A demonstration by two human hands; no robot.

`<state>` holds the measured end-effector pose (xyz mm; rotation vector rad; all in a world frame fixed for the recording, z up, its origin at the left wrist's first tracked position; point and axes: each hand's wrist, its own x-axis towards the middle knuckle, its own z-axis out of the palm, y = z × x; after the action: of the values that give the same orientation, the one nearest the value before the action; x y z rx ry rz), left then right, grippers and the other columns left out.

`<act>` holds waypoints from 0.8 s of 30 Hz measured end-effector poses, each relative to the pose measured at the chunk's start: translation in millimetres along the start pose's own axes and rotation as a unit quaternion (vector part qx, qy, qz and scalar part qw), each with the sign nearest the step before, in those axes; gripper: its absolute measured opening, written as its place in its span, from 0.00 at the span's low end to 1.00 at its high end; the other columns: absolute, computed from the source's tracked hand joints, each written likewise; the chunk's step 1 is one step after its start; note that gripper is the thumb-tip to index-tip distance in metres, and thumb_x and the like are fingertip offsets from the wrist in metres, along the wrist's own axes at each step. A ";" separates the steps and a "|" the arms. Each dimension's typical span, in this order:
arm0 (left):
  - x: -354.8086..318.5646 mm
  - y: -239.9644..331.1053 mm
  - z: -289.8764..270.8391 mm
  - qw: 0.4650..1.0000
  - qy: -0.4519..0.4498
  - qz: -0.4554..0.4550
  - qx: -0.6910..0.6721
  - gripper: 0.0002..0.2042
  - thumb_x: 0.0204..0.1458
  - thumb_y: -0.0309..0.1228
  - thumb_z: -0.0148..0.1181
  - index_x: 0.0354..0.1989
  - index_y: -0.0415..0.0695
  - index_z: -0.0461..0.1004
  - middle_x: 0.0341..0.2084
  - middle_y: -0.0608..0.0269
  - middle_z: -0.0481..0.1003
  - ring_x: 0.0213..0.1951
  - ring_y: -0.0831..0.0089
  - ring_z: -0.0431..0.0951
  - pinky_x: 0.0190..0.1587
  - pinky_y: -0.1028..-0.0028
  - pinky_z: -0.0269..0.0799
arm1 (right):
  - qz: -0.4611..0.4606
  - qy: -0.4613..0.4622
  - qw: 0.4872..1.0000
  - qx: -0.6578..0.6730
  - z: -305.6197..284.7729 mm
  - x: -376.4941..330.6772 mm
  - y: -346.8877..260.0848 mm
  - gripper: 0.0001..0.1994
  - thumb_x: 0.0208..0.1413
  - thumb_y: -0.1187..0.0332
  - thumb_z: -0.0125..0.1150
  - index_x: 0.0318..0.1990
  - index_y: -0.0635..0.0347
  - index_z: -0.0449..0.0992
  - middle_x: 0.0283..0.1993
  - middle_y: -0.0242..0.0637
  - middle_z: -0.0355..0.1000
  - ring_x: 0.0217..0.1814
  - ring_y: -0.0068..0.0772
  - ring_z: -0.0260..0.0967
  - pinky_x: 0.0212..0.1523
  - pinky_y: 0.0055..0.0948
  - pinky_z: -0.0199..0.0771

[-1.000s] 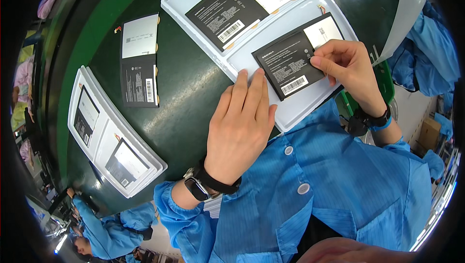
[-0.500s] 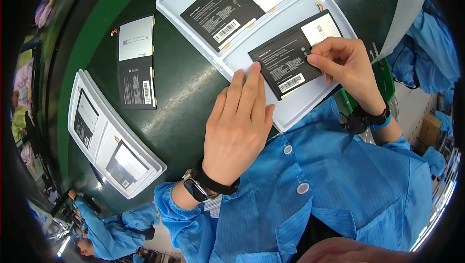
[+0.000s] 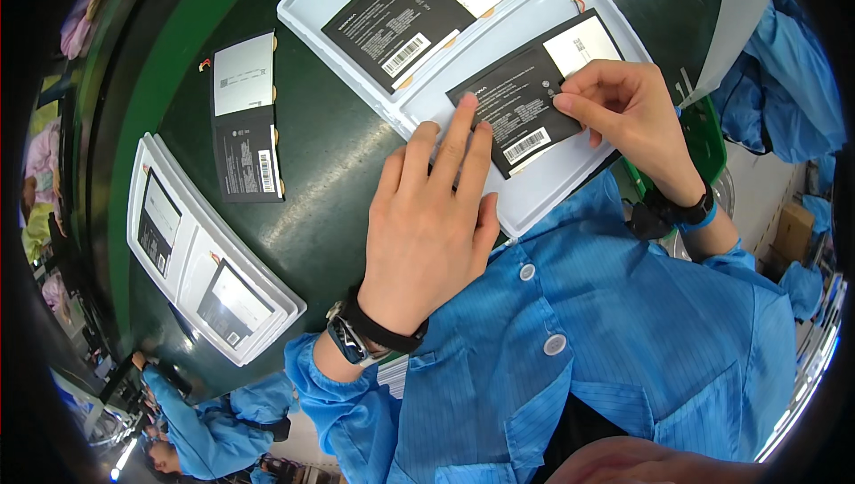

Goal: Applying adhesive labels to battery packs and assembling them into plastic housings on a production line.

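A flat black-and-white battery pack point(image 3: 521, 119) with a short wire lead lies in the near compartment of a pale plastic tray point(image 3: 534, 195). My left hand point(image 3: 423, 226) is open, palm down, fingers spread over the tray's near left end; one fingertip is at the pack's left corner. Over the pack's right part, my right hand point(image 3: 628, 114) is closed, thumb and forefinger pinched together near where black meets white. Whatever sits in that pinch is too small or hidden to make out. A second battery pack point(image 3: 401, 25) occupies the tray's far compartment.
On the dark green table point(image 3: 329, 208), another battery pack point(image 3: 245, 128) lies to the left. Stacked pale trays point(image 3: 285, 306) with more packs stand at the lower left. A green basket point(image 3: 708, 141) is beyond my right wrist. People in blue work at the edges.
My left hand's fingers have spread apart, one fingertip staying by the pack's corner. The right hand keeps its pinch over the pack. The whole view has shifted slightly.
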<state>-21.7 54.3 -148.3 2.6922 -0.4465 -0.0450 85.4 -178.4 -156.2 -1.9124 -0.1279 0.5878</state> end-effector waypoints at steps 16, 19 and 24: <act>-12.2 18.3 9.4 0.999 0.002 0.043 0.029 0.22 0.52 0.27 0.66 0.58 0.42 0.77 0.66 0.54 0.69 0.65 0.50 0.68 0.61 0.55 0.69 | -0.030 0.000 0.999 -0.012 0.1 2.1 3.0 0.07 0.58 0.70 0.71 0.35 0.66 0.82 0.27 0.33 0.80 0.23 0.16 0.75 0.26 0.17 0.72; -11.2 19.8 7.5 0.998 -0.001 0.039 0.049 0.21 0.52 0.28 0.66 0.56 0.42 0.79 0.66 0.55 0.70 0.65 0.49 0.69 0.61 0.55 0.69 | -0.036 -0.004 0.999 -0.015 -0.4 3.1 2.9 0.08 0.59 0.69 0.70 0.35 0.66 0.82 0.25 0.33 0.80 0.23 0.17 0.75 0.25 0.17 0.71; -10.7 26.6 8.4 0.998 0.005 0.032 0.062 0.20 0.51 0.28 0.66 0.54 0.41 0.80 0.64 0.54 0.71 0.63 0.49 0.70 0.60 0.55 0.69 | -0.098 0.025 0.986 -0.131 0.4 2.8 -0.2 0.10 0.60 0.67 0.67 0.31 0.67 0.81 0.21 0.39 0.76 0.19 0.25 0.74 0.22 0.25 0.68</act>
<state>-40.8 31.4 -145.6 2.7953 -0.5497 0.0143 87.7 -177.0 -157.1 -2.1358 -0.3712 0.4044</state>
